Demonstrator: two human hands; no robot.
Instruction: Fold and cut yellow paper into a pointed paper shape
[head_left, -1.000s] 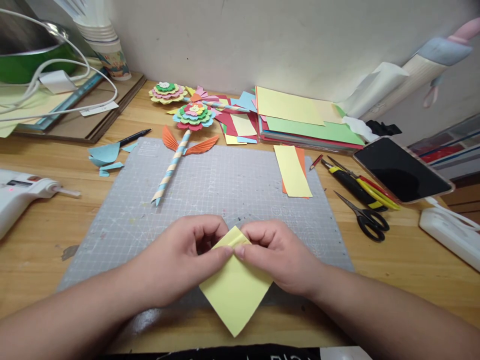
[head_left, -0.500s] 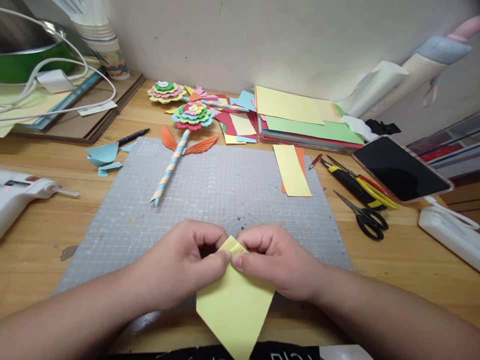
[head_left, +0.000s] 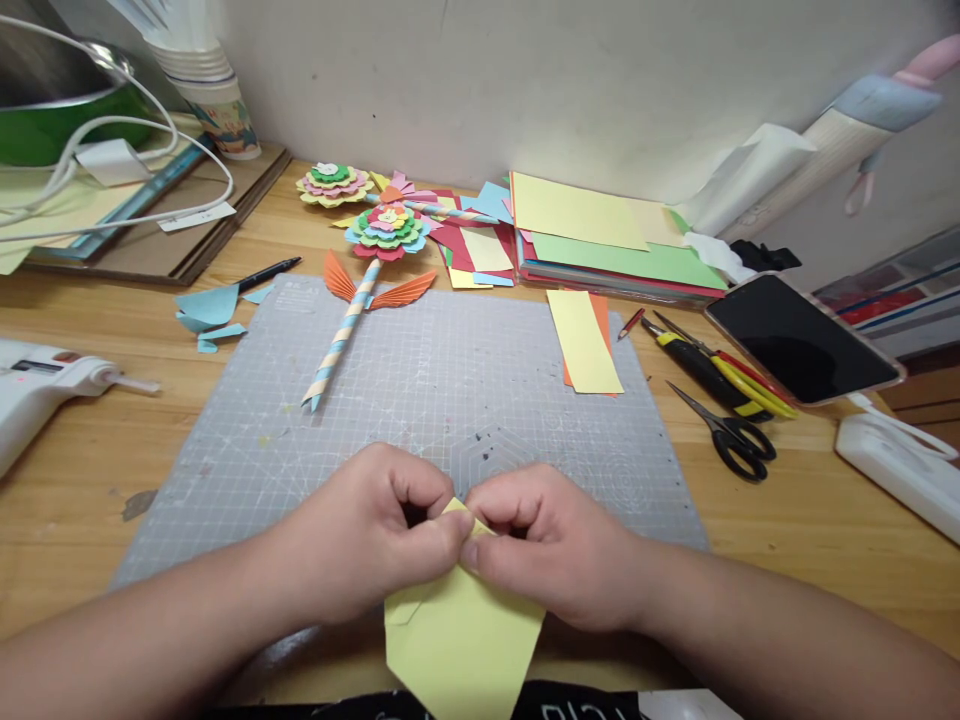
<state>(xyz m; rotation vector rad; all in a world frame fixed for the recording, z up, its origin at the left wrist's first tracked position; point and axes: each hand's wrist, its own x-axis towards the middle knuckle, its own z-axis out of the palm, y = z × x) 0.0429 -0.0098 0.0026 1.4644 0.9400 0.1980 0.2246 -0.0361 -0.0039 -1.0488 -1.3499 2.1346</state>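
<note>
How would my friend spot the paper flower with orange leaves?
Find the grey gridded cutting mat. Toward its back left lies a blue-cream striped paper stem bearing the layered paper flower. Pleated orange paper leaves set it apart from the yellow-rimmed paper flower behind.

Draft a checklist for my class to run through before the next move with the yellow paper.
1. Left hand grips the yellow paper: ok.
2. Right hand grips it too: ok.
3. Whole yellow paper in view: not ok; its near end leaves the picture.
4. Paper beneath the grip evenly creased: cannot tell; the hands cover it.
5. Scissors apart from the hands: ok; right of the cutting mat.
6. Glue gun apart from the hands: ok.
</note>
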